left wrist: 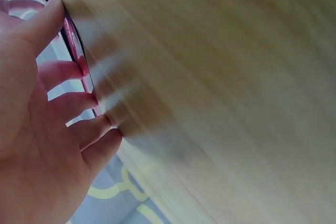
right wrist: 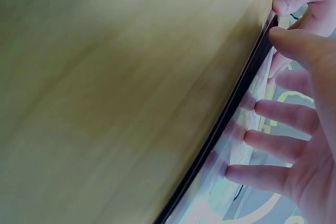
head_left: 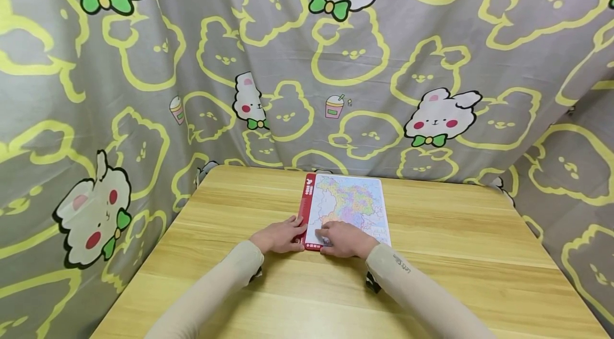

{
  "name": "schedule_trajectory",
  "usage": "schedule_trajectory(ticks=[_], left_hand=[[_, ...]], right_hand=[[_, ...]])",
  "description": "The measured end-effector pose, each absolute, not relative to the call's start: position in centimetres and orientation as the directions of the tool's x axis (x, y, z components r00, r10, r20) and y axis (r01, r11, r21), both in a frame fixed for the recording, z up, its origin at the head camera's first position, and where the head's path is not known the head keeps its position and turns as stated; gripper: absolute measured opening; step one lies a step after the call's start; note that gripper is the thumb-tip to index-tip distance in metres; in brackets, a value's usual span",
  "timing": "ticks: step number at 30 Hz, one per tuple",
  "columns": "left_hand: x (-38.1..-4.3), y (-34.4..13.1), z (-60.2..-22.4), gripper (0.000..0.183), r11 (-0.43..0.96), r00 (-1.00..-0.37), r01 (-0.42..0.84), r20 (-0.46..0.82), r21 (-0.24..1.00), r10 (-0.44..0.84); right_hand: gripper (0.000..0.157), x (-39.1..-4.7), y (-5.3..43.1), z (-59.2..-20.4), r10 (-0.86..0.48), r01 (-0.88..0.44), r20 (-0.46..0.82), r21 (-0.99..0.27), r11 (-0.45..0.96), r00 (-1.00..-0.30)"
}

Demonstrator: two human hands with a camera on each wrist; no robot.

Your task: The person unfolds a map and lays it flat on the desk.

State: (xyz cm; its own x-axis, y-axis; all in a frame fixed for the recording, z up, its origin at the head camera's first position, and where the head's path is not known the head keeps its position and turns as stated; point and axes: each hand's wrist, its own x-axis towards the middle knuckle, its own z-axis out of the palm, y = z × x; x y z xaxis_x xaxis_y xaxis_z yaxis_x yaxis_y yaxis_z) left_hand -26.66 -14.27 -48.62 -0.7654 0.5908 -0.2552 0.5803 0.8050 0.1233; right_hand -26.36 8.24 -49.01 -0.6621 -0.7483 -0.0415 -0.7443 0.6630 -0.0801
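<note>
A flat map board (head_left: pixel 352 195) with a red strip down its left side lies on the wooden table, its coloured map facing up. My left hand (head_left: pixel 282 236) rests at the near left corner, fingers spread over the red strip and the table beside it. Its thumb touches the near edge in the left wrist view. My right hand (head_left: pixel 346 239) lies over the lower part of the map and hides some of it. In the right wrist view, the fingertips (right wrist: pixel 251 136) touch the glossy surface and the thumb is at the dark near edge (right wrist: pixel 226 111).
The wooden table (head_left: pixel 460 253) reaches out on both sides of the board. Behind it and at the sides hangs a grey curtain (head_left: pixel 288 62) with cartoon rabbits and yellow outlines. The board's far edge is close to the table's back edge.
</note>
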Motion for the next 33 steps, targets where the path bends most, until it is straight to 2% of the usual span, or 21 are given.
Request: schedule_trajectory(ticks=[13, 33], left_hand=[[-26.6, -14.3, -48.4, 0.067, 0.795, -0.756, 0.599, -0.256, 0.102, 0.602], [-26.5, -14.3, -48.4, 0.067, 0.791, -0.755, 0.601, -0.244, 0.111, 0.608]], right_hand=[[0.032, -26.0, 8.8, -48.7, -0.831, -0.832, 0.048, -0.039, 0.553, -0.554], [0.031, -25.4, 9.3, -48.1, -0.829, -0.834, 0.109, 0.008, 0.552, -0.548]])
